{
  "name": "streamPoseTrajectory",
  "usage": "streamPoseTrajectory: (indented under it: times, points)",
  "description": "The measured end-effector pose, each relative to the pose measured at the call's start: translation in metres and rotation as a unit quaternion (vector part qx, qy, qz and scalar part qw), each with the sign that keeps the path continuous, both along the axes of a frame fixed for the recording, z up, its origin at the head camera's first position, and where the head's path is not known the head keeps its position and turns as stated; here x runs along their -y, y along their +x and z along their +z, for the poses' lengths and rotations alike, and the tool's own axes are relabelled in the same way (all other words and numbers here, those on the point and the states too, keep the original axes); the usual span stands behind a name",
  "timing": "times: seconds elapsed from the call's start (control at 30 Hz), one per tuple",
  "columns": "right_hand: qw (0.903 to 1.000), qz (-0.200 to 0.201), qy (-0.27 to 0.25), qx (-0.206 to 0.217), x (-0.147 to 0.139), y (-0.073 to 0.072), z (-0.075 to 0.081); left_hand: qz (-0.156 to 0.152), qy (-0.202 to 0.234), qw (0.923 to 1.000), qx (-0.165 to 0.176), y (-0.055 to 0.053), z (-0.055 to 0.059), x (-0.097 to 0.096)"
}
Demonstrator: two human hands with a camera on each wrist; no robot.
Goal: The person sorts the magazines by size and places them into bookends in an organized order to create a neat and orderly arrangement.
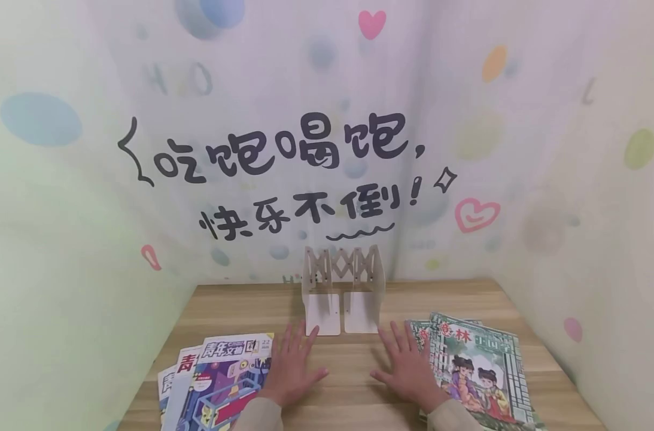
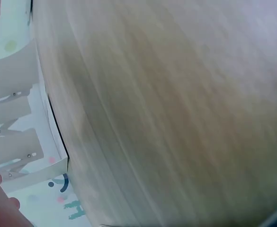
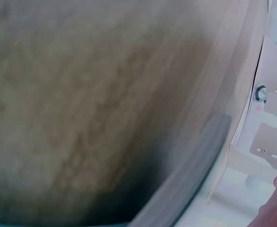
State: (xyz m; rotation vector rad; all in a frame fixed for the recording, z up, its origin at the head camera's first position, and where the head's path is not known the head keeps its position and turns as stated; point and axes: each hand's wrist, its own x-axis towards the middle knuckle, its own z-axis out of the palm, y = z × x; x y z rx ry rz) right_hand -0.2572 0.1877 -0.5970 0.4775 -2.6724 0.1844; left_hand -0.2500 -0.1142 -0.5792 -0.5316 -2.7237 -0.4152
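My left hand (image 1: 293, 366) has its fingers spread, palm down, beside the right edge of the left magazine stack (image 1: 227, 383). Across from it, my right hand (image 1: 407, 365) is spread the same way, overlapping the left edge of the right magazine stack (image 1: 483, 371). Neither hand holds anything. Between and beyond the fingertips stands a white expandable bookend rack (image 1: 321, 314) with crisscross links at its back. Its uprights also appear sideways in the left wrist view, where the rack (image 2: 13, 146) is at the left edge, and in the right wrist view, where the rack (image 3: 266, 142) is at the right.
The wood-grain table (image 1: 353, 389) backs onto a wall covering (image 1: 305, 90) with printed dots, hearts and large black lettering. Several magazines are fanned out at the left; overlapping ones with two illustrated figures on the top cover lie at the right.
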Motion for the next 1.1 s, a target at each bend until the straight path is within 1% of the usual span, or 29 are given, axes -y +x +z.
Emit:
streamPoseTrajectory:
  times: [0.1,0.2,0.3,0.43,0.63,0.77,0.87,0.97,1.1]
  points:
    - [0.9999,-0.01,-0.005,0.01,-0.002,0.0,0.001,-0.001,0.024,0.9997,0.002,-0.001,-0.001,0.0]
    - [0.9993,-0.014,-0.023,0.024,-0.004,0.002,0.004,0.001,0.047,0.9988,0.01,-0.001,-0.002,-0.001]
    - [0.9979,-0.028,-0.034,0.048,-0.005,0.004,0.005,0.008,0.065,0.9975,0.026,-0.002,-0.004,-0.001]
    - [0.9955,-0.044,-0.042,0.073,-0.011,0.005,0.002,0.016,0.085,0.9953,0.042,-0.003,-0.006,0.0]
    - [0.9943,-0.045,-0.047,0.084,-0.017,0.007,0.002,0.021,0.114,0.992,0.049,-0.004,-0.007,0.0]
    - [0.9938,-0.052,-0.042,0.089,-0.02,0.005,0.004,0.028,0.123,0.9904,0.057,-0.007,-0.005,0.001]
    - [0.9928,-0.06,-0.042,0.094,-0.023,0.003,0.006,0.034,0.143,0.9869,0.066,-0.011,-0.002,0.001]
    - [0.9917,-0.071,-0.045,0.098,-0.027,0.004,0.005,0.038,0.174,0.9806,0.083,-0.015,0.0,0.002]
    - [0.9895,-0.084,-0.051,0.106,-0.033,0.005,0.004,0.028,0.203,0.9741,0.095,-0.018,0.002,0.002]
